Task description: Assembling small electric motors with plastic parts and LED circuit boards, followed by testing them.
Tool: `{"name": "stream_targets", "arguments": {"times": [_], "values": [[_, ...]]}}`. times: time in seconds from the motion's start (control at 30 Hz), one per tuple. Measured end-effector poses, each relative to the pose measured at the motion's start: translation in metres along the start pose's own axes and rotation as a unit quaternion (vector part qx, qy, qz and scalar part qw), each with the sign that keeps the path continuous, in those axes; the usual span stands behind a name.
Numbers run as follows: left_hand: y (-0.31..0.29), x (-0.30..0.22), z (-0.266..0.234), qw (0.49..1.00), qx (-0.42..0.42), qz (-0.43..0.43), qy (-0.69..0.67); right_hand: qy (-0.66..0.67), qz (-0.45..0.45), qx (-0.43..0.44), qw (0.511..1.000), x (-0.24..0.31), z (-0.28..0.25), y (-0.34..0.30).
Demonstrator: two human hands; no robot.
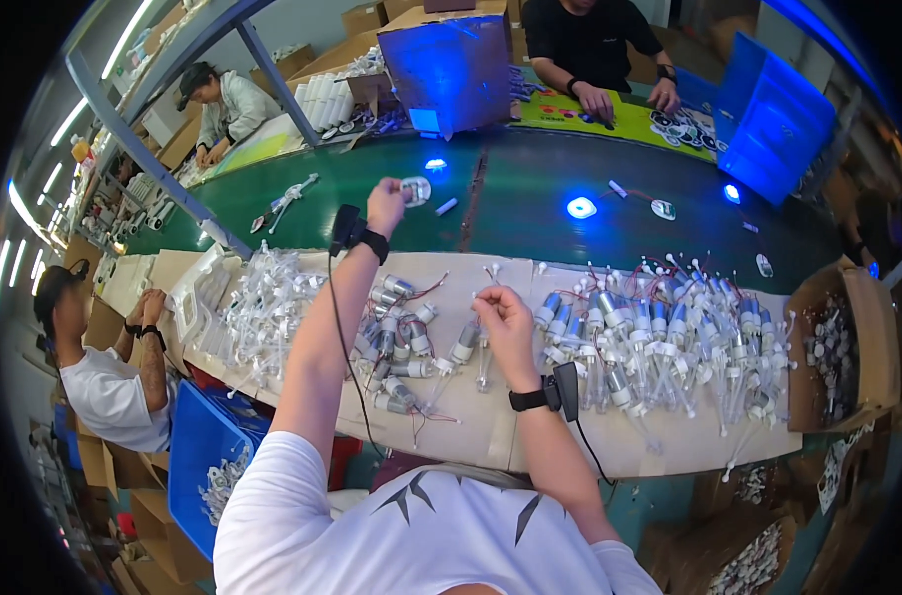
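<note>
Out over the green conveyor belt (421, 233), my left hand (386, 205) is closed with its fingertips on a small white oval part (417, 191). A small white cylinder (446, 206) lies on the belt beside it. My right hand (507, 325) is held in a pinch above the cardboard-covered bench; what sits between the fingertips is too small to make out. Just under those fingers are a grey motor with a clear tube (464, 343) and another clear tube (484, 367). Loose grey motors with red wires (392, 342) lie between my forearms.
Clear plastic parts (268, 307) are heaped at left, and motor-and-tube assemblies (659, 332) at right. A carton (872, 337) stands at the bench's right end. Blue-lit modules (581, 207) lie on the belt. Co-workers sit across and at left. A blue bin (198, 436) stands lower left.
</note>
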State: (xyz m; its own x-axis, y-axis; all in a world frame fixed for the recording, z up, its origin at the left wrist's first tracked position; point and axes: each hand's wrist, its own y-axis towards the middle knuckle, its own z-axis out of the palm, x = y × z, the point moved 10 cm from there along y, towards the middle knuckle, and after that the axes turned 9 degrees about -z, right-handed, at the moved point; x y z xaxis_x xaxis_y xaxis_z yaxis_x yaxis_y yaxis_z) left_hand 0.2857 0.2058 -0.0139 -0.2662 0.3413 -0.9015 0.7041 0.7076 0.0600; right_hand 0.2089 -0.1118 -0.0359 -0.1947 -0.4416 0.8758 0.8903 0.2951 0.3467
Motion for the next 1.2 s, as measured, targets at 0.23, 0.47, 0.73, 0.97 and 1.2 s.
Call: {"name": "stream_targets", "arguments": {"times": [0.23,0.47,0.73,0.97,1.2], "values": [[-0.135,-0.089,0.021,0.957,0.031,0.192,0.215,-0.108,-0.042,0.002,0.993,0.0,-0.005,0.001],[-0.216,-0.051,0.04,0.978,0.123,0.124,0.114,-0.23,-0.167,0.0,0.959,0.032,0.006,0.001],[-0.223,-0.008,0.04,0.987,0.145,0.028,-0.069,-0.407,-0.23,0.012,0.884,0.048,0.018,-0.008],[-0.228,-0.01,0.044,0.982,0.168,0.02,-0.078,-0.435,-0.233,0.035,0.869,0.045,0.021,-0.009],[-0.233,-0.009,0.053,0.968,0.229,0.034,-0.092,-0.44,-0.233,0.039,0.866,0.045,0.019,-0.006]]}}
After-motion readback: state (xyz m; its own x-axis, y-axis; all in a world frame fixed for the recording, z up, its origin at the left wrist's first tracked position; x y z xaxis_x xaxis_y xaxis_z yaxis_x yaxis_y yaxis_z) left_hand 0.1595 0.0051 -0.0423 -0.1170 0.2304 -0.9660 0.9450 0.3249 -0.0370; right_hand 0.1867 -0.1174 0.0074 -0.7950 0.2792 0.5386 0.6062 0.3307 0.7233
